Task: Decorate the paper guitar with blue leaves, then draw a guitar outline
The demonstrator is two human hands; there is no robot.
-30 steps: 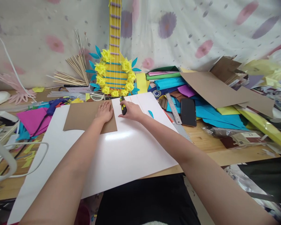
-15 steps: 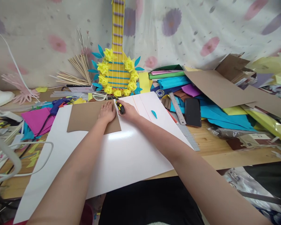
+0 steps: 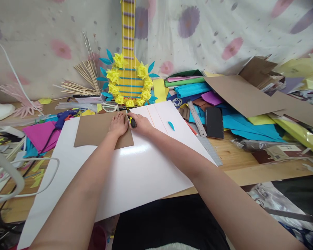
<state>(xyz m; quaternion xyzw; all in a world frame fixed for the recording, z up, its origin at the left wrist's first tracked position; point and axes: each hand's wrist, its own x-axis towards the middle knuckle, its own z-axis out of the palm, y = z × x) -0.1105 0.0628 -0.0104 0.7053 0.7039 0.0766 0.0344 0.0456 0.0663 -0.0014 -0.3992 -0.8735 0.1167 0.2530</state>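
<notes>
A brown cardboard piece (image 3: 94, 130) lies on a large white board (image 3: 143, 173). My left hand (image 3: 118, 124) rests flat on the cardboard near its right side, fingers stretched out and pointing away from me. Just to its right, my right hand (image 3: 141, 124) is closed round a yellow and black utility knife (image 3: 132, 122). The knife is at the cardboard's far right edge, close to my left fingertips; whether its blade touches the cardboard I cannot tell. A small blue paper leaf (image 3: 171, 126) sits on the board to the right, beside two thin ruled lines.
Behind the board stands a yellow guitar-shaped craft (image 3: 131, 80) with paper roses. To the right are a steel ruler (image 3: 197, 119), a phone (image 3: 214, 122), blue paper (image 3: 250, 135) and cardboard sheets (image 3: 242, 95). Magenta paper (image 3: 40, 135) and a white cable (image 3: 48, 159) lie left.
The knife in my right hand has shifted slightly left and tilted, nearer my left fingers. My left hand stays on the cardboard. The whole view has moved a little.
</notes>
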